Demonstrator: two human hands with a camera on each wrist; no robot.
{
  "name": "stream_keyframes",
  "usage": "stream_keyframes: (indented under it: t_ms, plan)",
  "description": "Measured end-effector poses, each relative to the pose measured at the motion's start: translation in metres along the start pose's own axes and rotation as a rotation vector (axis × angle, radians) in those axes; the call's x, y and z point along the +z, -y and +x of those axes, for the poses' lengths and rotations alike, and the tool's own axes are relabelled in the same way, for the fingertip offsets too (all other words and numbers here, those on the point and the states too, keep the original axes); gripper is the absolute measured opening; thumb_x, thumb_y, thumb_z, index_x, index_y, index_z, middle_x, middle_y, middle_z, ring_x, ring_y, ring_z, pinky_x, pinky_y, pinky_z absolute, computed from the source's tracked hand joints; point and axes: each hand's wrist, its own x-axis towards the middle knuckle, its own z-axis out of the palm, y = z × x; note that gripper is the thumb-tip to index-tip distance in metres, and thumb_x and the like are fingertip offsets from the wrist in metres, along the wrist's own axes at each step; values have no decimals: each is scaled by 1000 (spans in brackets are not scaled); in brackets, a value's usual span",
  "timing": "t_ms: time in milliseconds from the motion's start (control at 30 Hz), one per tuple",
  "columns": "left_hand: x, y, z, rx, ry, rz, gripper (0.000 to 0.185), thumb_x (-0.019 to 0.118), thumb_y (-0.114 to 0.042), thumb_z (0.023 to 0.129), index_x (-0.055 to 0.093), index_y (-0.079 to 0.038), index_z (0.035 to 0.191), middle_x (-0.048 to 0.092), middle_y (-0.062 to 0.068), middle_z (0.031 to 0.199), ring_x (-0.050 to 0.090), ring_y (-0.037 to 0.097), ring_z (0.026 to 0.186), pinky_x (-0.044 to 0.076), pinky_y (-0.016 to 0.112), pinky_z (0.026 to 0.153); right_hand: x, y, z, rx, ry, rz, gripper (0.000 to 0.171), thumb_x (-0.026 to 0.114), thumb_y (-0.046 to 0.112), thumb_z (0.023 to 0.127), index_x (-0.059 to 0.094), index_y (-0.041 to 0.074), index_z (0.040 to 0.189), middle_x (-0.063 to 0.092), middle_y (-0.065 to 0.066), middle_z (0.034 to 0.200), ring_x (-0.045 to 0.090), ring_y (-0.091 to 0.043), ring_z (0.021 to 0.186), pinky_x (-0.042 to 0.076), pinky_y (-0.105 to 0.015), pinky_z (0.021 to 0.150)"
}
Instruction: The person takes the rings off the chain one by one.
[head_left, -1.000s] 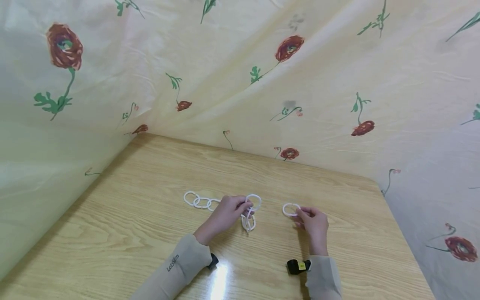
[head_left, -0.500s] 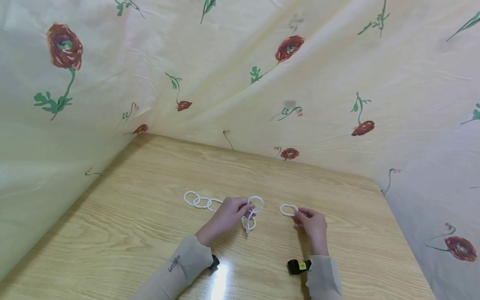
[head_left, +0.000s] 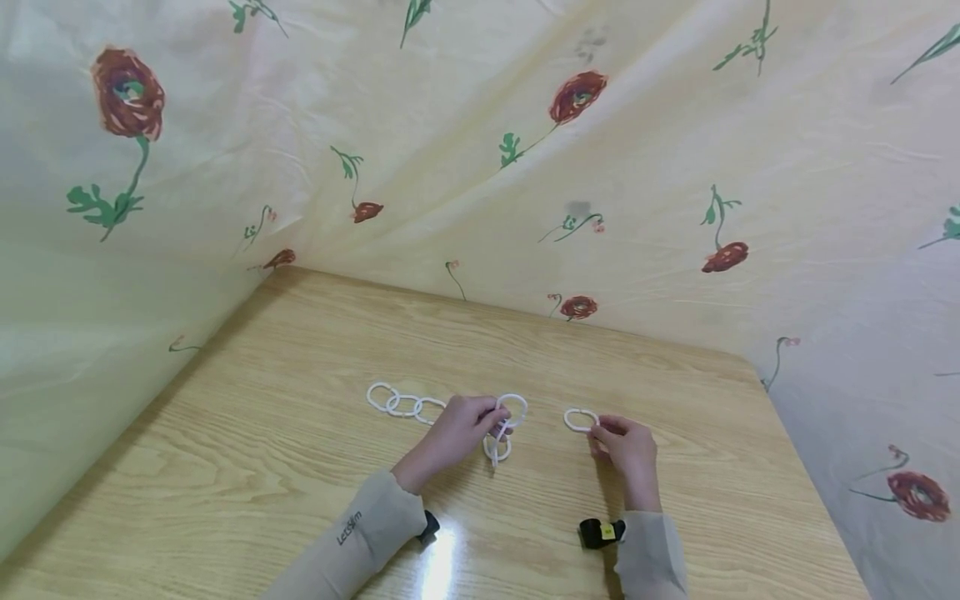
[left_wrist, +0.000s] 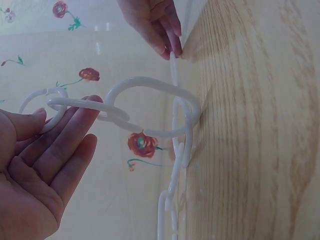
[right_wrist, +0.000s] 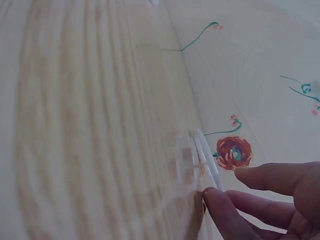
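Observation:
My left hand (head_left: pixel 463 421) pinches the end link (head_left: pixel 512 410) of a white plastic chain. From it other links (head_left: pixel 497 448) dangle. In the left wrist view a large oval link (left_wrist: pixel 150 85) hangs past the fingertips, joined to links reaching the table. The chain's far end (head_left: pixel 405 406) lies on the wood, partly hidden behind the left hand. To the right, my right hand (head_left: pixel 628 450) holds a separate white link (head_left: pixel 577 420) by its edge, close over the table. That link (right_wrist: pixel 206 157) appears edge-on at the fingertips in the right wrist view.
The wood-grain table (head_left: pixel 300 500) is bounded at the back and left by a hanging flowered cloth (head_left: pixel 450 167). The cloth also hangs along the right side. A black wrist camera (head_left: pixel 597 533) sits under the right wrist.
My left hand has shifted slightly right and down with the end link. The right hand has moved a little left, then back right, still holding its link.

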Motion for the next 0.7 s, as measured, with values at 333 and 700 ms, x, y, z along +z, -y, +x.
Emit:
stream_keyframes:
  t_ms: [333, 700]
  plan:
    - [0, 0, 0, -9, 3, -7, 24, 52, -9, 99, 68, 5, 89, 73, 20, 84, 73, 30, 77, 61, 39, 72, -1, 2, -3, -65, -19, -103, 36, 60, 6, 93, 56, -12, 125, 58, -32, 124, 62, -5, 77, 59, -19, 63]
    - [1, 0, -1, -27, 13, -27, 24, 52, -10, 99, 67, 5, 88, 73, 22, 85, 73, 31, 78, 61, 39, 73, 12, 27, -19, -231, 27, -124, 38, 61, 7, 94, 55, -8, 129, 59, -29, 128, 63, -33, 112, 60, -22, 76]
